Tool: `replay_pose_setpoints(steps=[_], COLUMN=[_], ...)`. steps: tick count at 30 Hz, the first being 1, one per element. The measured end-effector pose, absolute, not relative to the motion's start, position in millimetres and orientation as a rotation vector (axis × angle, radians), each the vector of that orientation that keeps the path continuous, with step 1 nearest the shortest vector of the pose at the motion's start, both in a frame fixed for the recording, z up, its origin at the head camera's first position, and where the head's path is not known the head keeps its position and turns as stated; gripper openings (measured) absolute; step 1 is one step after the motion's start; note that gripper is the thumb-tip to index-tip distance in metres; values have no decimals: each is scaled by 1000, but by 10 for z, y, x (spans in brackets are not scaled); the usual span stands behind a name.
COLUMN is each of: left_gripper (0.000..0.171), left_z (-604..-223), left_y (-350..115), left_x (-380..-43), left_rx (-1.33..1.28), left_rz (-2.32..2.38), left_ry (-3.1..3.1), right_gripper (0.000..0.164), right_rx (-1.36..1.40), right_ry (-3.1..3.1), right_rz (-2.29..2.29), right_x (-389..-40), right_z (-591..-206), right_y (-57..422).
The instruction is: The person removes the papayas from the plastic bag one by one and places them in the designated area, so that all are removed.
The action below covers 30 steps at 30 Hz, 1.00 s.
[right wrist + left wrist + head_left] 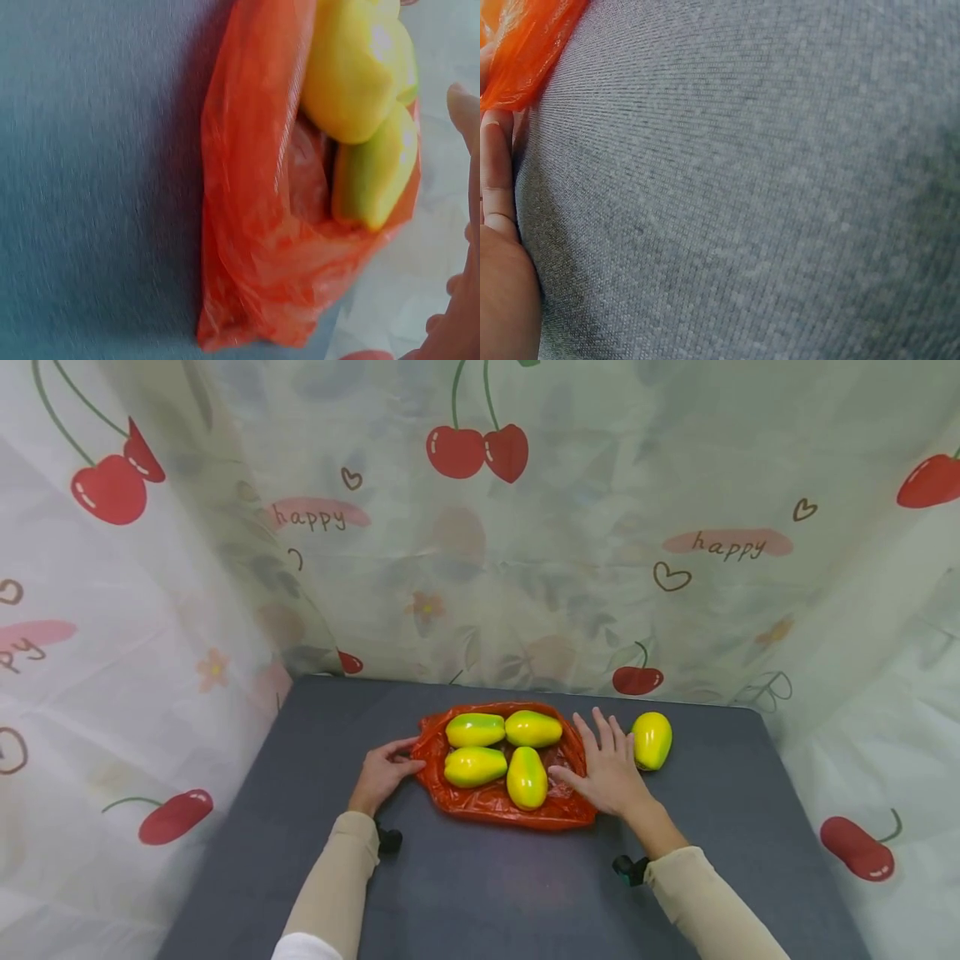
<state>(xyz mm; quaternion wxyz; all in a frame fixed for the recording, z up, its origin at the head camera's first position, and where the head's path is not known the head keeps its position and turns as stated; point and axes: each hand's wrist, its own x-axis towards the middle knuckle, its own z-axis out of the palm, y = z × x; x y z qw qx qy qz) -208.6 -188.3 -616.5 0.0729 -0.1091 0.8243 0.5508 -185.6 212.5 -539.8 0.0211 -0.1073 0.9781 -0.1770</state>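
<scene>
A red plastic bag lies spread on the table with its mouth wide. Several glossy yellow-green papayas rest inside it. At the bag's left end, my left hand pinches the edge between thumb and fingers; the left wrist view shows the thumb against the orange-red plastic. My right hand hovers by the bag's right end, fingers spread and nothing held. One loose papaya sits just right of that hand, partly behind its fingers. In the right wrist view, papayas show within the bag.
The dark grey table ends at a back edge not far behind the bag. A pale curtain printed with cherries, hearts and writing hangs behind and along both sides. Small black devices are strapped to both wrists.
</scene>
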Motion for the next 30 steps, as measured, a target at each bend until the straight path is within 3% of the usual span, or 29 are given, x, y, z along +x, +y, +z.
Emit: replay_pose_setpoints(steps=[13, 30], left_gripper=[50, 50], left_z=[-6173, -6136], left_y=[-1887, -1892], left_x=[-2099, -2076], left_rx=[-311, -301], left_rz=[1635, 1638], left_ry=[2497, 2509], right_gripper=[101, 102], right_rx=[-481, -439], right_ry=[2950, 2771], right_rz=[-718, -910], right_x=[-1790, -1678], right_z=[-5518, -5627], right_y=[1817, 1547])
